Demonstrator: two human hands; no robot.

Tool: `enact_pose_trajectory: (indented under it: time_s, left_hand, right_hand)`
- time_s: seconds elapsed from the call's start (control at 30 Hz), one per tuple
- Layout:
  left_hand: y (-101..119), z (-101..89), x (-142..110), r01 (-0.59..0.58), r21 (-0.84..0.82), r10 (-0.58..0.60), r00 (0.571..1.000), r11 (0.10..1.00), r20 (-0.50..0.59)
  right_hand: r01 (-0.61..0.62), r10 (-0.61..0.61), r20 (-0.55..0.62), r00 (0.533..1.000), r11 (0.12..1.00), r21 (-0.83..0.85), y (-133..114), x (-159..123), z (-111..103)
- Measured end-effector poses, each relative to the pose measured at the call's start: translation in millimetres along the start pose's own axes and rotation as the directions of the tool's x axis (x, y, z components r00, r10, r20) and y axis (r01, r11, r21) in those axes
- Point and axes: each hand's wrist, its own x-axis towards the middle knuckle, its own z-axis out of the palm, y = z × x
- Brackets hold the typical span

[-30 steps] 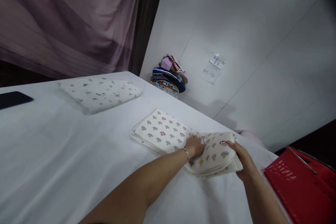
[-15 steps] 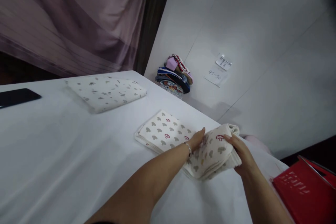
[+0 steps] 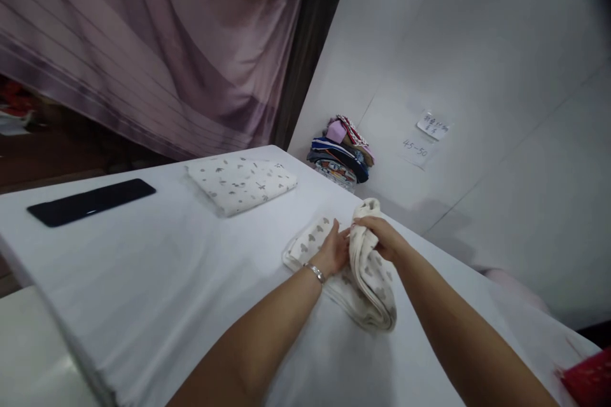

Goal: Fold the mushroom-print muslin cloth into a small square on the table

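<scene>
A white cloth (image 3: 375,273) printed with grey mushroom shapes is partly folded over on itself. My right hand (image 3: 386,238) pinches its raised end, which stands up in a thick curved fold. My left hand (image 3: 335,251), with a bracelet at the wrist, is beside this fold, thumb up and fingers stretched toward the cloth; the fingertips are partly hidden. Under and left of that hand, the cloth's flat part lies on the table (image 3: 200,280). Farther back rests a second folded white cloth (image 3: 245,184) with small grey prints.
A dark phone-like slab (image 3: 93,201) lies at the table's left. Folded fabrics (image 3: 341,152) are piled beyond the far edge, against a white wall with paper notes (image 3: 424,137). Something red (image 3: 589,378) shows at the lower right. A pink curtain (image 3: 191,44) hangs behind.
My right hand has brought the cloth's right end up and leftward, over the flat part. My left hand has drawn out from the fold to beside it. The view has turned left.
</scene>
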Motion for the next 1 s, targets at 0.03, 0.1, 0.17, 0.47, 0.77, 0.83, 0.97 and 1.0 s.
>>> enact_pose_trajectory:
  time_s: [0.03,0.1,0.17,0.47,0.77,0.83,0.97,1.0]
  left_hand:
    - [7.0,-9.2,-5.1,-0.007,-0.054,0.007,1.000,0.999,-0.009]
    - [18.6,-25.5,-15.2,-0.025,-0.142,0.020,0.999,0.990,-0.038]
    - [27.3,-36.8,-24.4,-0.030,-0.166,0.019,0.997,0.986,-0.072]
    - [52.9,-46.0,-32.1,0.038,-0.193,-0.064,0.990,0.980,-0.128]
    - [70.0,-66.5,-38.2,0.089,0.176,-0.026,0.944,0.980,-0.330]
    - [72.0,-68.2,-39.5,0.095,0.417,0.094,0.907,0.904,-0.410]
    - [73.3,-70.4,-41.4,0.139,0.679,0.248,0.863,0.721,-0.440]
    - [72.9,-70.3,-42.3,0.143,0.688,0.255,0.860,0.711,-0.442]
  right_hand:
    - [-0.020,0.020,-0.010,1.000,0.999,-0.032,3.9,8.7,12.6]
    - [-0.051,0.048,-0.031,0.998,0.995,-0.083,14.3,23.7,37.4]
    - [-0.072,0.068,-0.044,0.997,0.992,-0.107,26.0,34.7,58.7]
    - [-0.094,0.083,-0.082,0.993,0.986,-0.141,46.7,43.5,83.5]
    - [-0.083,0.074,-0.070,0.995,0.987,-0.141,52.8,38.1,99.1]
    - [-0.060,0.055,-0.043,0.998,0.991,-0.123,54.6,32.9,99.7]
    - [0.021,-0.022,-0.018,1.000,0.999,-0.048,65.4,26.1,92.3]
    - [0.068,-0.070,-0.036,0.997,0.996,-0.055,68.9,26.9,88.4]
